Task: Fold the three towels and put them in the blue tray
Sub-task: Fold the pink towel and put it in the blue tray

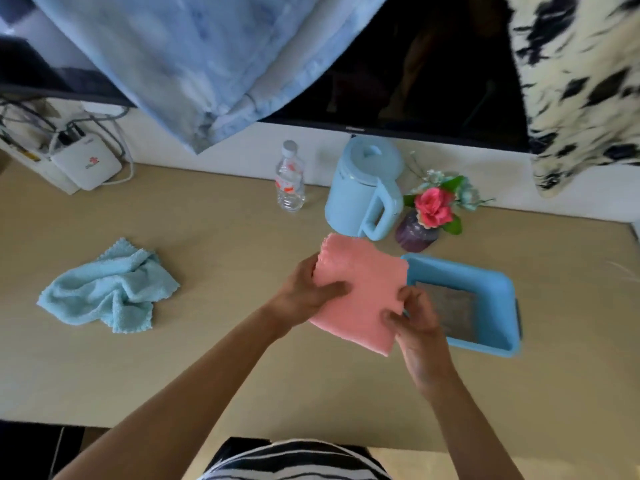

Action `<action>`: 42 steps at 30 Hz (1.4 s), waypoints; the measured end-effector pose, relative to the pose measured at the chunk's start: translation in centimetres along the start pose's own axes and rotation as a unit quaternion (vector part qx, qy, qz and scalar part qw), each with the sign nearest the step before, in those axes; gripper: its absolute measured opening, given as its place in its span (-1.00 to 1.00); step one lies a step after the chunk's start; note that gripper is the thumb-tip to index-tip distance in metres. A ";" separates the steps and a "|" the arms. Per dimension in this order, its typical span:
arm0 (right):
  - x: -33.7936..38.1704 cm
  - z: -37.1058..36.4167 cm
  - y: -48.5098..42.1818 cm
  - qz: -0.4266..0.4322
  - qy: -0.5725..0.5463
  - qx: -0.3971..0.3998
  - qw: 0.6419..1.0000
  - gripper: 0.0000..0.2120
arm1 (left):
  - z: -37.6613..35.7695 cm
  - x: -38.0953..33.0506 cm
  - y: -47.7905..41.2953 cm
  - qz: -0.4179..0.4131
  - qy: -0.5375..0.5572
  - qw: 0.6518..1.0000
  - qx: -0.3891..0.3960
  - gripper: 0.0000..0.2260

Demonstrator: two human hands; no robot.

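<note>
A folded pink towel (363,282) is held above the table, just left of the blue tray (498,282). My left hand (308,292) grips its left edge, thumb on top. My right hand (415,317) pinches its right edge, partly over the tray's left side. A folded grey towel (450,310) lies flat inside the tray. A light blue towel (107,289) lies crumpled on the table at the left, apart from both hands.
A light blue kettle (363,192), a clear plastic bottle (290,178) and a purple vase with flowers (422,223) stand behind the towel and tray. A white device with cables (86,164) sits at the back left. A dark screen (433,64) hangs above.
</note>
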State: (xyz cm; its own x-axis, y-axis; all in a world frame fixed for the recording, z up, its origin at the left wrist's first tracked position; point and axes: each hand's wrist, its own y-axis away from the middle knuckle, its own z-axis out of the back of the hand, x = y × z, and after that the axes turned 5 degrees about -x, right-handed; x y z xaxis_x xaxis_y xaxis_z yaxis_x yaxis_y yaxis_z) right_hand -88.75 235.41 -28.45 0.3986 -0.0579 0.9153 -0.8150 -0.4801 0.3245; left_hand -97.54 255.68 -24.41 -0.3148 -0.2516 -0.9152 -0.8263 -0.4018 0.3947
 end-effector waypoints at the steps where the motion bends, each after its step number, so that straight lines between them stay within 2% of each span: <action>1: 1.1 1.3 0.0 0.011 0.017 -0.014 1.000 -0.58 | -1.5 -0.2 -0.4 -0.015 -0.022 1.000 -0.002 -0.63; 2: 2.2 2.5 0.0 0.024 0.040 -0.028 0.998 -0.64 | -3.0 -0.3 -0.9 -0.029 -0.043 0.999 -0.010 -0.64; 4: 4.0 5.1 -0.4 0.048 0.100 -0.054 0.992 -0.59 | -6.2 -0.5 -1.7 -0.047 -0.079 0.995 -0.036 -0.59; 8: 6.4 10.3 -1.5 0.073 0.236 -0.077 0.966 -0.53 | -11.9 0.5 -3.5 -0.106 -0.180 0.977 -0.041 -0.21; 9: 6.7 11.5 -1.8 0.071 0.285 -0.087 0.952 -0.52 | -13.1 0.8 -4.0 -0.120 -0.220 0.967 -0.040 -0.18; 12: 7.7 14.4 -3.2 0.057 0.401 -0.091 0.910 -0.51 | -16.3 1.5 -5.6 -0.148 -0.312 0.938 -0.017 -0.42; 14: 7.9 16.1 -4.2 0.053 0.466 -0.079 0.880 -0.51 | -18.2 2.3 -6.9 -0.126 -0.368 0.921 0.012 -0.56; 19: 6.9 17.8 -7.2 -0.004 0.623 -0.006 0.782 -0.46 | -20.8 5.1 -10.1 -0.076 -0.431 0.898 0.045 -0.49; 24: 5.3 17.7 -8.9 -0.064 0.687 0.040 0.722 -0.39 | -22.0 7.1 -12.0 -0.043 -0.487 0.869 0.074 -0.40; 27: 4.0 17.6 -9.5 -0.046 0.713 0.033 0.698 -0.33 | -22.5 8.0 -12.8 -0.029 -0.515 0.852 0.087 -0.37; 28: 3.5 17.7 -9.8 -0.033 0.731 0.040 0.681 -0.32 | -22.6 8.2 -12.9 -0.024 -0.523 0.847 0.090 -0.35; 29: 2.9 18.0 -10.1 -0.017 0.745 0.053 0.665 -0.36 | -22.8 8.4 -13.1 -0.016 -0.529 0.844 0.092 -0.34; 30: 2.4 18.3 -10.4 -0.003 0.770 0.071 0.635 -0.46 | -23.0 8.7 -13.3 -0.010 -0.534 0.840 0.094 -0.33; 31: 2.3 18.4 -10.5 0.012 0.803 0.089 0.589 -0.58 | -23.2 8.9 -13.5 -0.004 -0.540 0.836 0.096 -0.32; 32: 2.1 18.5 -10.6 0.026 0.819 0.098 0.564 -0.63 | -23.4 9.1 -13.6 0.002 -0.546 0.832 0.098 -0.31; 34: 2.2 18.2 -10.5 0.022 0.825 0.102 0.556 -0.59 | -23.7 9.6 -13.9 0.009 -0.562 0.821 0.102 -0.29; 35: 2.1 18.1 -10.6 0.017 0.837 0.105 0.537 -0.60 | -23.8 9.8 -14.1 0.011 -0.574 0.812 0.104 -0.28; 37: 1.6 17.8 -10.8 0.008 0.844 0.079 0.531 -0.59 | -23.9 9.9 -14.2 0.014 -0.604 0.789 0.107 -0.27; 39: 1.4 18.0 -11.2 0.004 0.855 0.069 0.515 -0.66 | -23.9 9.8 -14.2 0.013 -0.639 0.762 0.103 -0.27; 42: 0.9 18.3 -11.7 0.054 0.876 0.091 0.470 -0.76 | -23.9 9.9 -14.4 -0.006 -0.687 0.721 0.094 -0.26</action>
State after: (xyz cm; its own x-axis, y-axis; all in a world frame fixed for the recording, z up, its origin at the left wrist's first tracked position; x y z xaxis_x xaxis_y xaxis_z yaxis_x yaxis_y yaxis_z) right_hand -71.15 224.96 -35.82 -0.7289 0.6436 -0.2334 -0.6783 -0.6327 0.3737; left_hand -77.57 237.97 -37.24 -0.3657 0.9117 -0.1872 -0.8408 -0.2373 0.4865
